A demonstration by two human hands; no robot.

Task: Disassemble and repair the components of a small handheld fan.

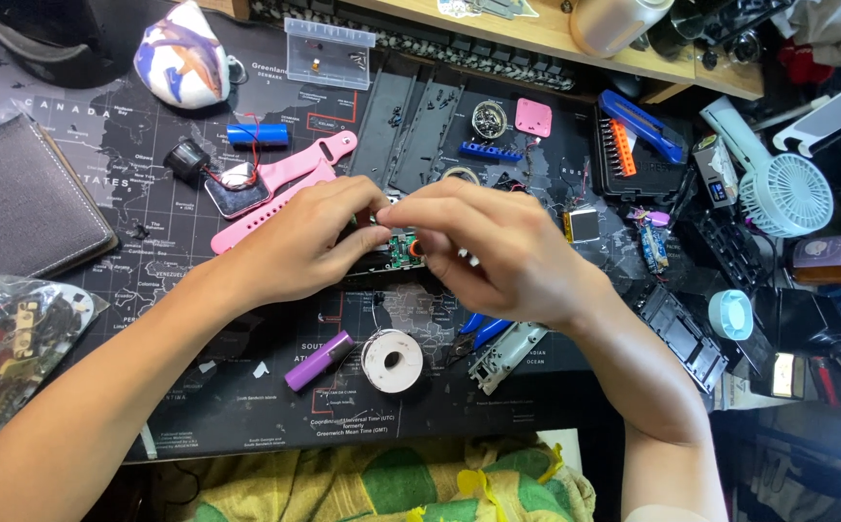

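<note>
Both hands meet over the middle of a dark world-map desk mat [130, 174]. My left hand [304, 242] pinches the left side of a small green circuit board [403, 247] with an orange part on it. My right hand [498, 246] covers the board's right side, fingers curled on it. A black casing lies partly hidden under the board and the hands.
A pink-strapped watch [266, 188] with its back open, a blue battery cell [256, 133], a purple cell [318, 361], a solder spool [392, 360], blue-handled pliers [483, 329], a bit set [633, 150], a small desk fan [783, 188] and a brown wallet [14, 198] crowd the mat.
</note>
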